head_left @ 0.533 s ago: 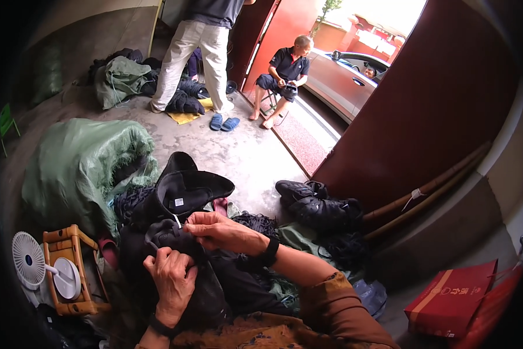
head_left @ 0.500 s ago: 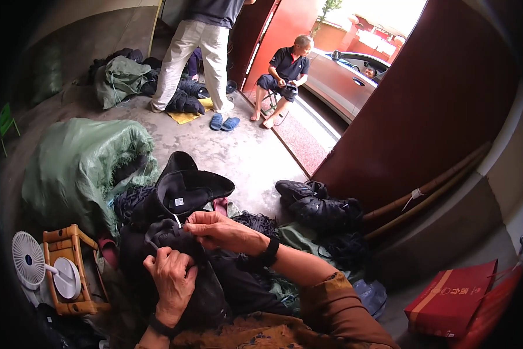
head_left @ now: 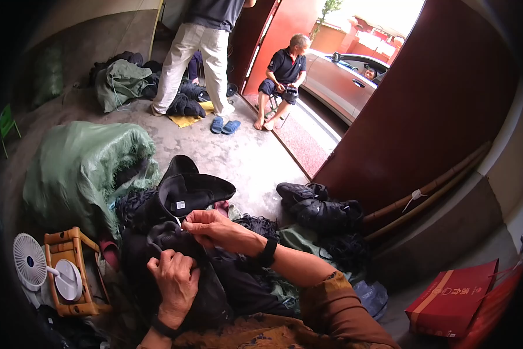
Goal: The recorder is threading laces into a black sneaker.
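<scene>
My right hand [head_left: 223, 231] is closed in a pinch, thumb and forefinger holding a thin white strip [head_left: 179, 221] just over a dark fabric piece [head_left: 164, 234]. Below and to the left, my left hand [head_left: 175, 282] is curled, its fingertips pressed on the near edge of that same fabric piece. What exactly lies under the left fingers is partly hidden. Beyond both hands lies a black, curved, padded-looking item [head_left: 200, 189] with a small white label [head_left: 180, 205]. Black cloth [head_left: 206, 285] covers my lap beneath the hands.
A large green woven sack [head_left: 81, 174] stands at left, near a white fan [head_left: 30, 260] and a bamboo stool [head_left: 69, 244]. Black shoes [head_left: 319, 206] lie at right, a red gift bag [head_left: 450, 296] farther right. One person stands; another sits by the doorway; a car [head_left: 343, 84] is outside.
The hands hold nearly the same places; the left has shifted slightly right and down. The right-hand pinch on the white strip continues. The seated person's hands and legs moved a little.
</scene>
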`<move>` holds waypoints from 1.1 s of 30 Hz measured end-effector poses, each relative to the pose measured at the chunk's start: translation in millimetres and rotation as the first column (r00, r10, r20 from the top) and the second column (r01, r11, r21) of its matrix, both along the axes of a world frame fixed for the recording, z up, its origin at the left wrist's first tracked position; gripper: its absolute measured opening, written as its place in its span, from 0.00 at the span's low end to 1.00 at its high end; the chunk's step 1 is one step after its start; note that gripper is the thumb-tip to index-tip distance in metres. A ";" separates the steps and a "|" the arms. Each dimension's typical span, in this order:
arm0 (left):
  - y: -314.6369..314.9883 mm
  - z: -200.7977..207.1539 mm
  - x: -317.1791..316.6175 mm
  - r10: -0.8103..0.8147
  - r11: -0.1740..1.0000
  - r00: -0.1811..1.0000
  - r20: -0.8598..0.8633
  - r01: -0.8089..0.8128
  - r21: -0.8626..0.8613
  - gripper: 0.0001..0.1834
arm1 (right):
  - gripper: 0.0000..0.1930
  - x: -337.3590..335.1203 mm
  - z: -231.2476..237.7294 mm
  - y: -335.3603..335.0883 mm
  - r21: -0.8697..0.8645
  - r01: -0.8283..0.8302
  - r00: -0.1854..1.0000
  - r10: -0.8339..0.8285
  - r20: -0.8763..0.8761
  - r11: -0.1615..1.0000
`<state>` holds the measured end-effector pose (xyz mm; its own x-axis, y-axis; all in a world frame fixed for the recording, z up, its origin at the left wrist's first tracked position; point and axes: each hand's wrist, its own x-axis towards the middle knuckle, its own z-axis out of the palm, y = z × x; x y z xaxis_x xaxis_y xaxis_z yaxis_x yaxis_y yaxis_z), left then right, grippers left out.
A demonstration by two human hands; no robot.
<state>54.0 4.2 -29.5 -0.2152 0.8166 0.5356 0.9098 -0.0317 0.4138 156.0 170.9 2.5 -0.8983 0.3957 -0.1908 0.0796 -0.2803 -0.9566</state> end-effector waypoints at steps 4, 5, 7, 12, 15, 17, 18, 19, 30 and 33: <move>1.2 0.9 -2.4 -0.045 0.992 0.999 -0.027 0.048 0.118 0.07 | 0.09 -24.5 40.9 1.6 -0.061 0.210 0.978 -0.211 -0.006 0.976; 2.5 0.5 -1.9 -0.035 0.992 0.999 -0.037 0.040 0.122 0.08 | 0.09 -27.7 53.1 4.2 -0.076 0.249 0.964 -0.254 -0.073 0.966; 1.4 0.4 -2.1 -0.049 0.992 0.997 -0.066 0.056 0.110 0.10 | 0.08 -32.8 73.6 4.0 -0.109 0.273 0.928 -0.291 -0.232 0.956; -3.9 -0.4 -2.3 -0.060 0.997 0.998 -0.019 0.061 0.050 0.10 | 0.11 -38.8 87.7 -12.4 -0.007 0.085 0.974 -0.084 -0.210 0.996; -3.1 1.2 -2.6 -0.061 0.998 0.998 0.009 0.061 0.035 0.10 | 0.09 -39.9 89.3 -15.5 0.038 0.069 0.981 -0.061 -0.182 0.997; -0.5 1.6 -1.7 -0.055 0.996 0.998 0.030 0.053 0.065 0.10 | 0.09 -40.5 92.7 -17.3 0.020 0.080 0.983 -0.076 -0.167 0.997; 0.2 1.1 -0.3 -0.050 0.995 0.997 0.057 0.045 0.084 0.09 | 0.09 -39.8 94.5 -19.5 0.073 0.081 0.984 -0.069 -0.165 0.994; 1.8 0.6 1.2 -0.024 0.996 0.999 0.043 0.021 0.087 0.09 | 0.09 -41.0 97.8 -20.7 0.142 0.074 0.985 -0.050 -0.167 0.987; 2.9 -4.6 6.3 0.058 0.996 0.998 0.016 -0.059 0.069 0.10 | 0.20 -0.1 73.7 29.3 0.513 -0.041 0.996 0.074 -0.044 0.857; 0.3 -3.6 5.5 0.033 0.994 0.998 0.053 -0.038 0.104 0.09 | 0.24 62.1 101.9 110.4 0.735 0.542 0.751 -0.627 -0.207 0.408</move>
